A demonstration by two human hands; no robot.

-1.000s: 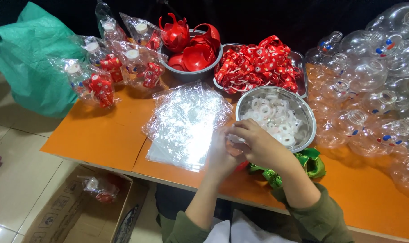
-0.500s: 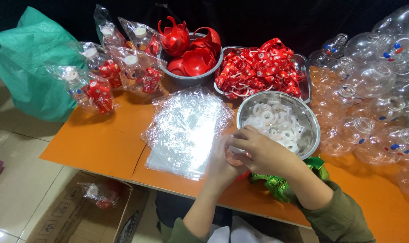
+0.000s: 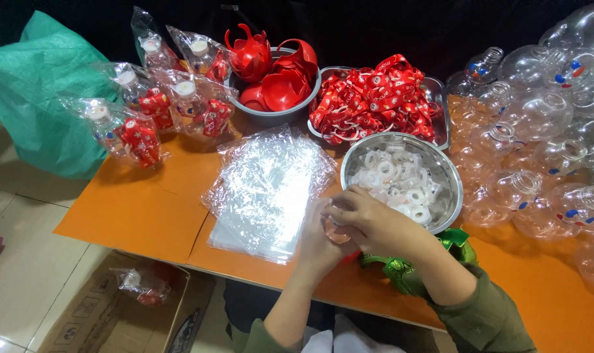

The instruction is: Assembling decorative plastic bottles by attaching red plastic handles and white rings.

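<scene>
Left hand (image 3: 320,235): fingers curled around a small clear plastic piece (image 3: 336,230), held just above the orange worktop (image 3: 133,209).
Right hand (image 3: 369,219): fingers pressed together on the same piece from the other side, touching the left hand.
Clear plastic piece: mostly hidden between both hands, in front of the steel bowl; its exact shape cannot be told.
Steel bowl (image 3: 441,171): round, holding white rings (image 3: 392,180), just beyond the right hand.
Plastic bags (image 3: 267,186): a flat stack of clear ones, just left of the hands.
Green foil item (image 3: 408,271): shiny, lying under the right forearm.
Red ribbons (image 3: 372,98): piled in a metal tray behind the bowl.
Red caps (image 3: 277,75): in a grey bowl at the back.
Clear bulb bottles (image 3: 539,131): heaped along the right side.
Packed bottles (image 3: 146,111): bagged, with red inserts, back left beside a green sack (image 3: 35,98).
Cardboard box (image 3: 101,314): on the floor below the worktop edge.
</scene>
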